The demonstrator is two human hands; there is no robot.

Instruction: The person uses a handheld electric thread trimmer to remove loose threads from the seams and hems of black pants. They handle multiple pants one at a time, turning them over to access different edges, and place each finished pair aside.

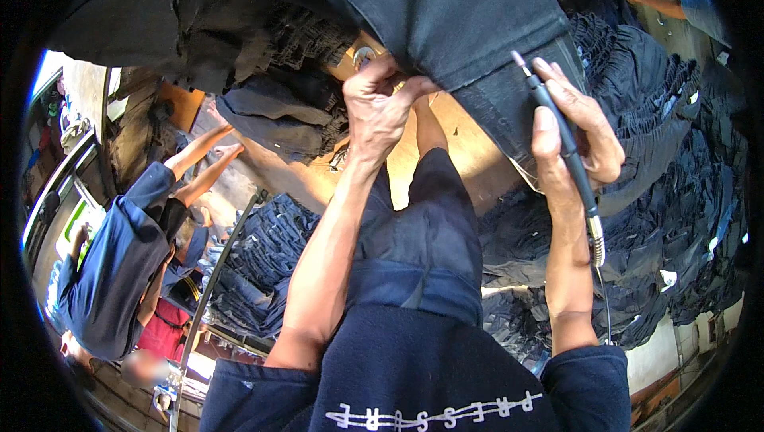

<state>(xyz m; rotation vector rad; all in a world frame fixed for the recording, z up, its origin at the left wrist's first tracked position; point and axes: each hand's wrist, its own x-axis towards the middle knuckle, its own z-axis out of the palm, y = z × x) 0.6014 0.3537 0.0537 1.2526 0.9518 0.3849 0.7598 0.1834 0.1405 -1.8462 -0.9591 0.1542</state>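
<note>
A dark denim trouser leg (477, 14) hangs in front of me, with a stitched hem band across its lower end. My left hand (376, 110) is closed on the left edge of this cloth, thumb toward the hem; some of its fingertips are hidden. Held like a pen in my right hand (585, 134) is a slim black rotary grinder (567, 139) with a thin pinkish tip and a cable at its rear. The tip points up and left, close to the hem; I cannot tell whether it touches the cloth.
Large piles of dark denim (660, 217) rise on the right. More jeans (259, 253) are stacked at the left behind a dark rail (219, 273). Dark cloth (159, 10) hangs at the upper left. A person (119, 265) is at the left; another person's arm (656, 2) shows upper right.
</note>
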